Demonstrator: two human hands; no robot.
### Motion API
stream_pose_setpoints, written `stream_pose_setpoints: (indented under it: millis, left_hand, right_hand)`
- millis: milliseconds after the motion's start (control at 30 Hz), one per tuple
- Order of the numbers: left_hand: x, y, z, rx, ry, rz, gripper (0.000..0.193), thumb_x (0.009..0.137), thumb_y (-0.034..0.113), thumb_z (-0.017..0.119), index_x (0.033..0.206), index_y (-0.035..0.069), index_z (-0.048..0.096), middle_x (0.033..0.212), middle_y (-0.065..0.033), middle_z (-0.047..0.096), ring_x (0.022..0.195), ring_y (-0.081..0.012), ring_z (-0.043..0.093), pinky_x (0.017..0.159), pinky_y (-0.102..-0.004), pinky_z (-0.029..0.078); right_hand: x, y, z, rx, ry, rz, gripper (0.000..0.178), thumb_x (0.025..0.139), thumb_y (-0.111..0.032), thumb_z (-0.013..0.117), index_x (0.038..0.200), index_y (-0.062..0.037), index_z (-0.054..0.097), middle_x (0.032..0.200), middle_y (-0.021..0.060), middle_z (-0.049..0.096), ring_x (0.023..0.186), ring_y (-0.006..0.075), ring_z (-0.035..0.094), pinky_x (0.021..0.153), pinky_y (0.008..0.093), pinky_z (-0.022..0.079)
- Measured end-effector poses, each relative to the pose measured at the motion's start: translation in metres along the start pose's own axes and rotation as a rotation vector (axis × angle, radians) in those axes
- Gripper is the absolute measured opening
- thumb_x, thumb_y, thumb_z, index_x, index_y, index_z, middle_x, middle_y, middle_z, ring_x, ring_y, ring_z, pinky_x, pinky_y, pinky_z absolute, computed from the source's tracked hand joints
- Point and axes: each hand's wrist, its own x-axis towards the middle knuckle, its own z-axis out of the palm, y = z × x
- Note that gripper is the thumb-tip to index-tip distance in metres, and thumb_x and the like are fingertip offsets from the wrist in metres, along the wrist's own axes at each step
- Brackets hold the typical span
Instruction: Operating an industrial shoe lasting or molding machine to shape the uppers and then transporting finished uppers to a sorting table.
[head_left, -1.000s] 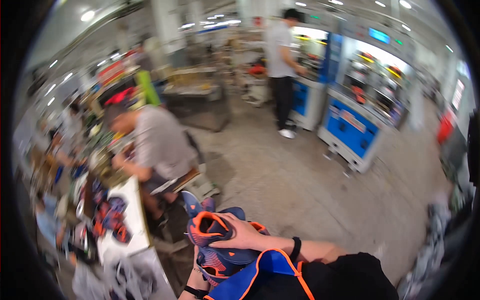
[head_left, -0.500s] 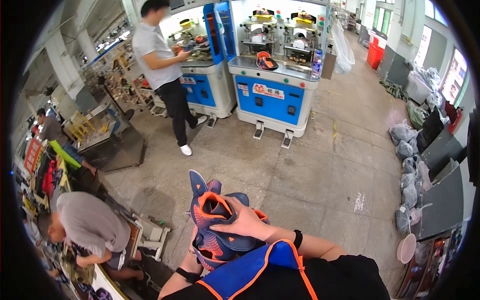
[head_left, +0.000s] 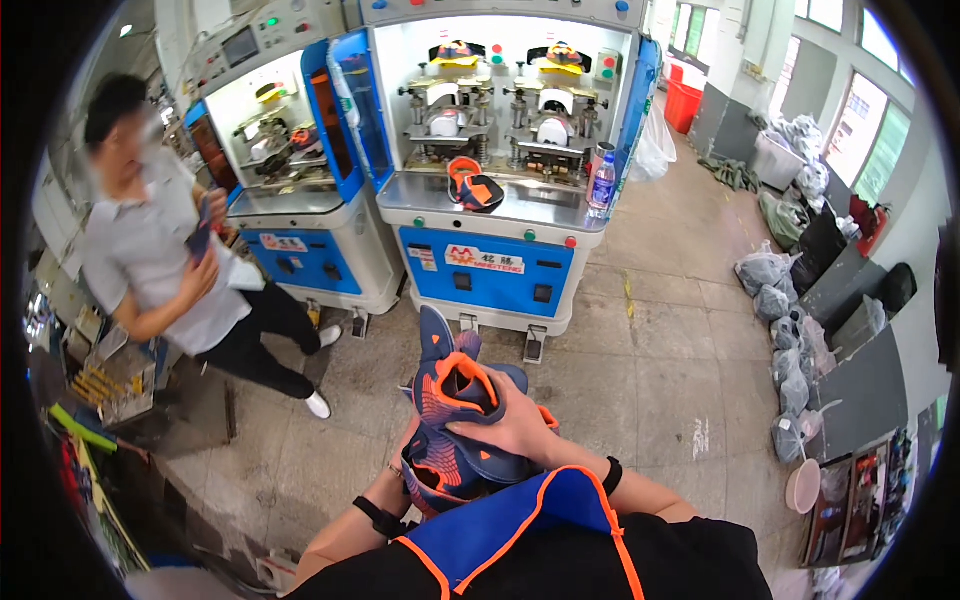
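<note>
View has swung right; blue-and-white machine (head_left: 470, 222) now nearer, ahead. Navy-and-orange shoe uppers (head_left: 440, 405) remain bundled before the wearer's body. Right hand (head_left: 518, 425): fingers wrapped on top upper. Left hand (head_left: 406, 440) beneath, fingers hidden; grip cannot be told. Carry appears undisturbed.
</note>
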Motion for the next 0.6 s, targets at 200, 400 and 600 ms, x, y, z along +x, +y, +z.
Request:
stream_pose_setpoints:
  millis: [200, 400, 600]
  left_hand:
    - [0.195, 0.021, -0.020, -0.022, -0.038, -0.088, 0.069, 0.098, 0.056, 0.041, 0.147, 0.006, 0.035, 0.143, -0.0172, 0.047, 0.126, -0.0342, 0.052, 0.106, -0.0498, 0.044]
    - [0.412, 0.046, -0.029, -0.025, -0.074, -0.106, 0.070, 0.098, 0.056, 0.040, 0.147, 0.006, 0.034, 0.144, -0.0173, 0.046, 0.127, -0.0342, 0.051, 0.106, -0.0497, 0.044]
    - [0.579, 0.050, -0.047, 0.005, 0.119, -0.101, 0.068, 0.098, 0.058, 0.039, 0.145, 0.009, 0.037, 0.139, -0.0163, 0.050, 0.124, -0.0336, 0.054, 0.103, -0.0520, 0.046]
  right_hand:
    - [0.157, 0.060, -0.066, -0.140, 0.138, -0.006, 0.090, 0.066, -0.048, 0.085, 0.139, -0.0118, 0.045, 0.127, 0.0166, 0.056, 0.117, 0.0331, 0.058, 0.098, 0.0418, 0.048]
    - [0.357, 0.121, -0.180, -0.116, -0.002, 0.039, 0.088, 0.067, -0.032, 0.089, 0.138, -0.0064, 0.046, 0.123, 0.0118, 0.060, 0.114, 0.0223, 0.058, 0.100, 0.0342, 0.045]
    - [0.553, 0.178, -0.294, -0.406, -0.339, -0.073, 0.101, 0.064, -0.056, 0.083, 0.144, -0.0114, 0.039, 0.137, 0.0169, 0.051, 0.124, 0.0350, 0.051, 0.106, 0.0421, 0.039]
